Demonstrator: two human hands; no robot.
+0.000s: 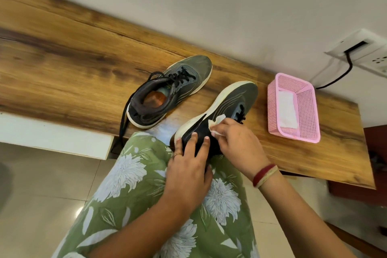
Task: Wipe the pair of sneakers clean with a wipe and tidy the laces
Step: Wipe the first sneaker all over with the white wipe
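Two dark grey sneakers with white soles are on a wooden bench. One sneaker [167,92] stands upright on the bench, its black laces loose and one end hanging over the front edge. The other sneaker [226,107] is tipped on its side, heel toward me. My left hand [188,165] grips its heel. My right hand [236,140] presses a crumpled white wipe [216,123] against the dark side of that sneaker.
A pink mesh basket [307,111] holding white wipes [287,111] stands on the wooden bench [73,65] to the right of the shoes. A wall socket with a black cable [349,63] is above it. My green floral lap [136,184] is below the hands.
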